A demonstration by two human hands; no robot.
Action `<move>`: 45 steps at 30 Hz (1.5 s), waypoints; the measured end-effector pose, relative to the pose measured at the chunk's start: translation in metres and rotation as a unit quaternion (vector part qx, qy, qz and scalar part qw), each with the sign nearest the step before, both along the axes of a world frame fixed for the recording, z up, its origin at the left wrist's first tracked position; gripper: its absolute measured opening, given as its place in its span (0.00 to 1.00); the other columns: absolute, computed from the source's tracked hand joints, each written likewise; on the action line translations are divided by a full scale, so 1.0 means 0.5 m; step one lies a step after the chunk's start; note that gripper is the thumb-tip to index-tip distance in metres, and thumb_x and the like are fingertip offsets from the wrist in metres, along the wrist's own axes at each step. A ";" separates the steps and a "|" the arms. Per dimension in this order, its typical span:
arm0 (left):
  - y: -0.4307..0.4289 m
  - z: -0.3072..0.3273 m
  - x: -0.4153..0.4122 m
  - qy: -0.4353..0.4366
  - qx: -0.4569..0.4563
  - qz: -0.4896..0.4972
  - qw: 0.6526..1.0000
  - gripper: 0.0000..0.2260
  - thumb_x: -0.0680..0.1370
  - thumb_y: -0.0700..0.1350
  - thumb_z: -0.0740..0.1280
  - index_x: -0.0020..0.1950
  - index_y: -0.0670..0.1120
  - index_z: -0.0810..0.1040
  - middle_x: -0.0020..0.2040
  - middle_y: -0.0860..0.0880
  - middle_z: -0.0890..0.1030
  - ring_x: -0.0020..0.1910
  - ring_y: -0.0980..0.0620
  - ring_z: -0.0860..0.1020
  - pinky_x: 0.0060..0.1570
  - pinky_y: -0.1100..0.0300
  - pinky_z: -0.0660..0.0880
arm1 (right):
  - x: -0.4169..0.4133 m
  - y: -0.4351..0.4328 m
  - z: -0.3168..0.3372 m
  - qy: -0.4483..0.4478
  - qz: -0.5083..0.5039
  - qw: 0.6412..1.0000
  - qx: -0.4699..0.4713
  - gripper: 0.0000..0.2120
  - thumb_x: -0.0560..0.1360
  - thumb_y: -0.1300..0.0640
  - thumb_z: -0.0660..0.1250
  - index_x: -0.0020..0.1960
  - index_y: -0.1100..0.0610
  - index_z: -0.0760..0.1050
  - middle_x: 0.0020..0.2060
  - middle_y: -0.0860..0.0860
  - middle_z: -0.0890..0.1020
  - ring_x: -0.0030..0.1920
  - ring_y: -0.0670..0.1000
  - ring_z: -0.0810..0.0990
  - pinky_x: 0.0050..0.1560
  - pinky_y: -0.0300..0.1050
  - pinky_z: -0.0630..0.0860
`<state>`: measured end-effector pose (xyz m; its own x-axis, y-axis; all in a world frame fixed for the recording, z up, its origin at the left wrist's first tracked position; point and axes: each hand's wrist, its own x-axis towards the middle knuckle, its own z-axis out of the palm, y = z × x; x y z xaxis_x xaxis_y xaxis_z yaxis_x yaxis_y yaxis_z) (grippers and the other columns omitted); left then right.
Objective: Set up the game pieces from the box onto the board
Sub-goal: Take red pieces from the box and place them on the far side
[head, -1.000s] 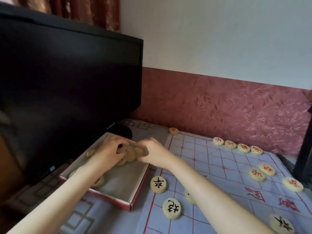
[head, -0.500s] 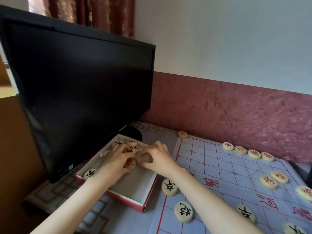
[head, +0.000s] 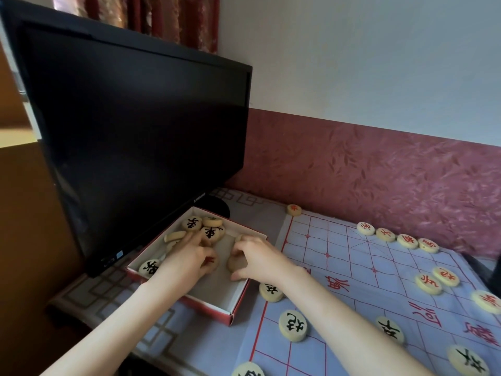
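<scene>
Head view: the right hand (head: 261,260) curls thumb and fingers round a pale disc (head: 233,263) inside the box (head: 238,303). The left hand (head: 189,257) lies curled over another beside it, and I cannot tell whether it grips. More pieces (head: 212,232) lie at the box's far end, and others sit on the board (head: 339,267). The discs look light, hard and smooth, so pinching opposite rim edges should hold best.

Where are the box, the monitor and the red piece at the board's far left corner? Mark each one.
box (head: 214,289), head view, bare floor near its front wall.
monitor (head: 135,131), head view, middle of the dark screen.
red piece (head: 294,209), head view, centre of its top face.
</scene>
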<state>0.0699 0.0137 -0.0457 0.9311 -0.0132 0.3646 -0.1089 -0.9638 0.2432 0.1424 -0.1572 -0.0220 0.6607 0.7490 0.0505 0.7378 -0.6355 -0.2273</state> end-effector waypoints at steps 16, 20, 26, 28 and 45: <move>-0.020 0.017 0.000 0.129 -0.030 0.034 0.991 0.27 0.72 0.50 0.69 0.70 0.53 0.66 0.67 0.53 0.70 0.62 0.53 0.72 0.57 0.64 0.68 | -0.005 -0.006 -0.017 -0.034 -0.049 0.998 -0.019 0.22 0.77 0.45 0.58 0.66 0.55 0.70 0.62 0.54 0.74 0.64 0.55 0.67 0.60 0.46 0.53; -0.017 0.010 0.002 0.137 -0.046 0.039 0.989 0.26 0.71 0.51 0.70 0.68 0.52 0.68 0.66 0.52 0.71 0.62 0.53 0.71 0.57 0.63 0.67 | -0.005 -0.004 -0.008 0.021 -0.059 0.998 -0.013 0.30 0.70 0.40 0.67 0.66 0.55 0.70 0.59 0.52 0.75 0.61 0.54 0.68 0.57 0.45 0.56; -0.016 0.012 0.006 0.127 -0.053 0.039 0.990 0.24 0.69 0.51 0.72 0.64 0.52 0.72 0.63 0.52 0.74 0.59 0.53 0.73 0.56 0.63 0.69 | 0.000 0.005 -0.004 0.062 -0.071 0.996 -0.002 0.28 0.68 0.46 0.71 0.65 0.55 0.71 0.57 0.52 0.77 0.61 0.55 0.69 0.58 0.45 0.59; -0.018 0.019 0.007 0.124 -0.057 0.044 0.990 0.24 0.68 0.52 0.73 0.63 0.53 0.73 0.62 0.52 0.74 0.59 0.53 0.73 0.56 0.62 0.70 | -0.002 -0.002 -0.002 0.090 -0.082 0.992 0.044 0.29 0.68 0.47 0.71 0.66 0.53 0.70 0.60 0.50 0.75 0.63 0.55 0.64 0.59 0.43 0.61; -0.117 0.086 0.078 0.051 -0.128 -0.038 0.990 0.21 0.67 0.48 0.75 0.59 0.51 0.76 0.55 0.52 0.76 0.53 0.55 0.75 0.49 0.65 0.71 | 0.059 -0.158 0.044 0.137 -0.163 0.954 0.213 0.26 0.65 0.55 0.76 0.61 0.53 0.74 0.55 0.47 0.78 0.57 0.46 0.76 0.52 0.38 0.69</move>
<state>0.1089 -0.0449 -0.0026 0.9628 -0.0033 0.2700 -0.1408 -0.8595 0.4914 0.1717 -0.2361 -0.0002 0.8867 0.4521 0.0964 0.3932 -0.6281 -0.6715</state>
